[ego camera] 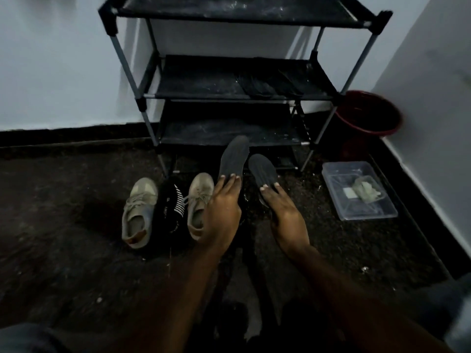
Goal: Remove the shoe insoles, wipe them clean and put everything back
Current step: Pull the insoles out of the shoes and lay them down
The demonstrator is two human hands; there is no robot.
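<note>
Left insole (234,156) and right insole (262,171), dark grey, are grasped by the fingers of the left hand (221,212) and right hand (283,215) respectively, above the floor before the shoe rack (198,82), just beside the beige sneakers (200,202).

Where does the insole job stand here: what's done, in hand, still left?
Done: both insoles are out; the left shoe and right shoe sit on the floor. In hand: the left hand holds the left insole, the right hand the right insole. Wiped or not, I cannot tell; a cloth lies in the clear tub. Left: refitting them and putting everything back.
</note>
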